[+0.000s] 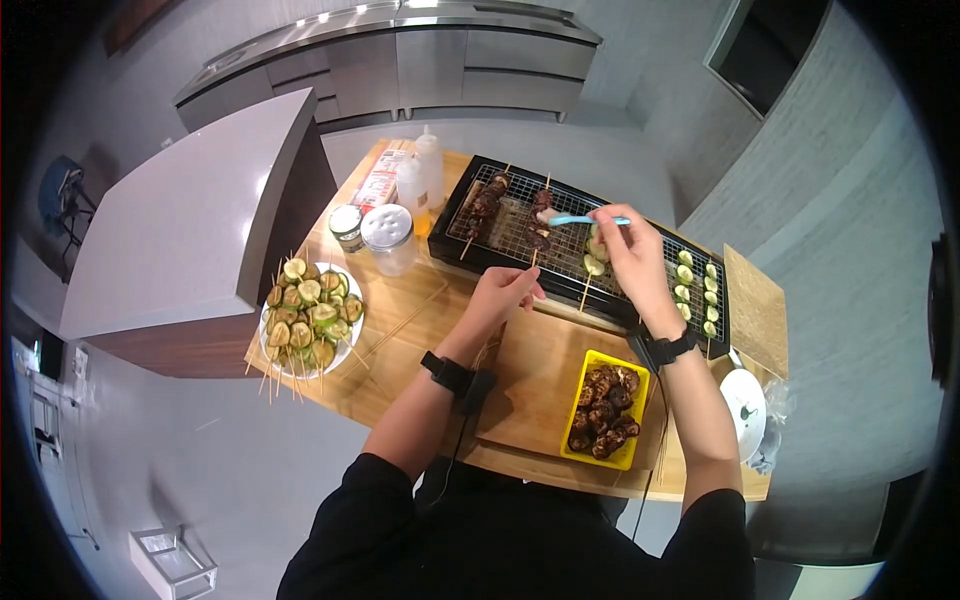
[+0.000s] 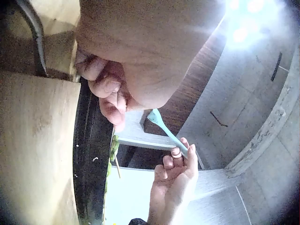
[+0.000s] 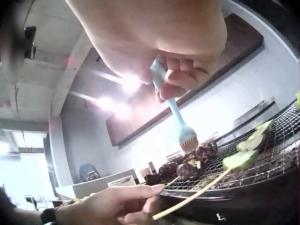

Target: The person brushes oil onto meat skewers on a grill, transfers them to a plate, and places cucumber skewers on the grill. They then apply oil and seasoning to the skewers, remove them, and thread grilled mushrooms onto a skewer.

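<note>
My right hand (image 1: 632, 258) grips a light-blue basting brush (image 1: 588, 220) by its handle. The bristles meet a skewer of dark browned pieces (image 3: 190, 169) on the grill (image 1: 515, 225). My left hand (image 1: 503, 298) pinches that skewer's stick near its lower end, at the grill's front edge; in the right wrist view, thumb and finger close on it. Another dark skewer (image 1: 487, 208) lies to the left on the grill. Just right of the brushed one, a skewer of green-edged slices (image 1: 594, 265) rests on the mesh, partly behind my right hand.
More slice skewers (image 1: 684, 275) lie at the grill's right end. A yellow tray (image 1: 566, 455) of dark browned pieces stands on the wooden board (image 1: 530, 375). Left are a plate (image 1: 352, 343) heaped with slice skewers, a shaker jar (image 1: 390, 240) and squeeze bottles (image 1: 428, 160). Wrist-camera cables cross the table.
</note>
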{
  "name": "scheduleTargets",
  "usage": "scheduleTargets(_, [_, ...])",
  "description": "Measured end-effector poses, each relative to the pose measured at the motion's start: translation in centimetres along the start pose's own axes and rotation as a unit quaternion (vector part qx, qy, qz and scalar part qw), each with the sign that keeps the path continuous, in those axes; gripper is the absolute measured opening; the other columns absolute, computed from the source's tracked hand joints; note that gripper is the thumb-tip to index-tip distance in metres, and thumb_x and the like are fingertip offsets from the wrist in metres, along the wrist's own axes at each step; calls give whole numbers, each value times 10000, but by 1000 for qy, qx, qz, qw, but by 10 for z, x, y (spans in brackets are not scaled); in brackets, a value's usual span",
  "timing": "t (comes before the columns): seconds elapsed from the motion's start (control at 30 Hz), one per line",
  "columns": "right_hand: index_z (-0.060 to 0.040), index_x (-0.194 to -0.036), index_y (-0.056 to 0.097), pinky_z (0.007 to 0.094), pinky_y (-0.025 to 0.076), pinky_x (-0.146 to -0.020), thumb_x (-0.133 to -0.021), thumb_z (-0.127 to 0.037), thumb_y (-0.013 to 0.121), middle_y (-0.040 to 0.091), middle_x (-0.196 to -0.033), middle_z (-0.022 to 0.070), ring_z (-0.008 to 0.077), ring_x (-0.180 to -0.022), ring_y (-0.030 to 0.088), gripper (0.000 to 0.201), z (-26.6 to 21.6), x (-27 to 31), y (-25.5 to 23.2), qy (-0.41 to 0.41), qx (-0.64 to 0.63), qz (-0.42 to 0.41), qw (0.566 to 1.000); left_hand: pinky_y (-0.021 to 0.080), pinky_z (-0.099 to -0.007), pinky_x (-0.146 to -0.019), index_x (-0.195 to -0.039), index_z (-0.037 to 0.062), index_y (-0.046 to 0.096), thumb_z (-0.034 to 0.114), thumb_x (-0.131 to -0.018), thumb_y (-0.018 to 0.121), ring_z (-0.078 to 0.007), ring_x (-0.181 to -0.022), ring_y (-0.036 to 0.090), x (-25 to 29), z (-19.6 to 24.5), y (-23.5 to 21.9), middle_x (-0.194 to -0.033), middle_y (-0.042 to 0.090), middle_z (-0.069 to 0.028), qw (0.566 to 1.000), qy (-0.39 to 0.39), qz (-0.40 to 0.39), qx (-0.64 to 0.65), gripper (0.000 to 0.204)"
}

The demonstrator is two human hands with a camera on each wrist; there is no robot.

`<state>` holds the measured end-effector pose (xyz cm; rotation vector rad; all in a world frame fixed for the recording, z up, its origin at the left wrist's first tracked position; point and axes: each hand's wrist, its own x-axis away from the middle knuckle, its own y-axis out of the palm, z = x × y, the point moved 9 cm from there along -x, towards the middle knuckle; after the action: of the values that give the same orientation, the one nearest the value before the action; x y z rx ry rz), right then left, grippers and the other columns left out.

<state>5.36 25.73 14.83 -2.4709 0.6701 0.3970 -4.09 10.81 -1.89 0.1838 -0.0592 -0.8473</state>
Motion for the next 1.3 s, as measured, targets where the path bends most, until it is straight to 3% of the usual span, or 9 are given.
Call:
scheduleTargets(0.33, [-50, -1105, 737, 241, 386, -534, -1067, -205, 646, 682, -736, -11, 33, -599, 538, 183, 3, -12, 7, -10, 17, -9, 1000, 431, -242, -609, -796, -11, 744, 323, -1075, 624, -81, -602, 570, 0, 1, 1, -673, 638, -4, 1000, -2, 3, -7, 451])
scheduleTargets(0.43, [-47, -1094, 742, 255, 396, -534, -1063, -216, 652, 702, -744, 4, 53, -597, 554, 193, 2, -23, -6, -6, 9, 47, 999, 431, -243, -610, -793, -10, 744, 322, -1075, 624, -81, -605, 571, 0, 0, -1, -682, 642, -5, 1000, 0, 4, -3, 452])
scheduleTargets(0.53, [-45, -1085, 745, 260, 401, -534, -1061, -223, 656, 716, -756, 12, 56, -597, 560, 200, 8, -28, 8, -3, 57, -27, 998, 434, -246, -609, -789, -12, 742, 322, -1075, 625, -82, -605, 571, -2, -3, 1, -689, 649, -7, 1000, -1, 3, 0, 455])
scheduleTargets(0.67, [-38, -1105, 743, 251, 402, -544, -1054, -229, 664, 719, -742, 9, 48, -597, 553, 214, 8, -33, -4, -3, 9, 57, 998, 442, -250, -608, -786, -15, 740, 321, -1075, 628, -83, -604, 572, -1, 0, -1, -703, 665, -15, 1000, 8, -7, -19, 456])
scheduleTargets(0.8, [-48, -1088, 763, 258, 391, -533, -1060, -232, 654, 721, -740, 2, 36, -591, 537, 216, 12, -36, 7, 1, 29, 11, 1000, 440, -245, -609, -789, -17, 740, 321, -1075, 629, -81, -604, 571, -2, -1, 1, -693, 660, -11, 1000, 5, 3, 10, 457])
scheduleTargets(0.9, [-42, -1079, 767, 264, 395, -532, -1057, -236, 656, 717, -728, 5, 43, -582, 537, 225, 10, -41, -5, 0, 32, 67, 997, 437, -241, -612, -787, -15, 740, 322, -1076, 627, -80, -605, 571, 0, -1, -1, -684, 650, -6, 1000, 2, 5, 3, 458])
scheduleTargets(1.0, [-30, -1075, 762, 269, 404, -534, -1053, -245, 660, 713, -713, 12, 52, -576, 545, 239, 23, -46, 3, 10, 50, 23, 998, 437, -240, -615, -784, -12, 738, 325, -1077, 625, -80, -608, 573, 0, 1, 2, -681, 647, -4, 1000, 2, 2, 3, 460])
scheduleTargets(1.1, [-18, -1076, 759, 274, 407, -533, -1050, -251, 662, 713, -704, 17, 57, -573, 549, 253, 17, -47, -10, 1, 34, 80, 996, 438, -244, -618, -782, -9, 737, 326, -1078, 622, -80, -614, 573, 1, 3, 0, -682, 646, -4, 1000, 1, 3, -8, 462])
scheduleTargets(1.3, [-22, -1073, 761, 262, 416, -550, -1055, -255, 657, 716, -720, 12, 51, -594, 561, 256, 26, -50, -7, 16, 27, 67, 997, 436, -247, -619, -779, -6, 735, 329, -1081, 616, -78, -625, 571, 1, 3, 0, -682, 642, -3, 1000, 0, -2, -6, 466])
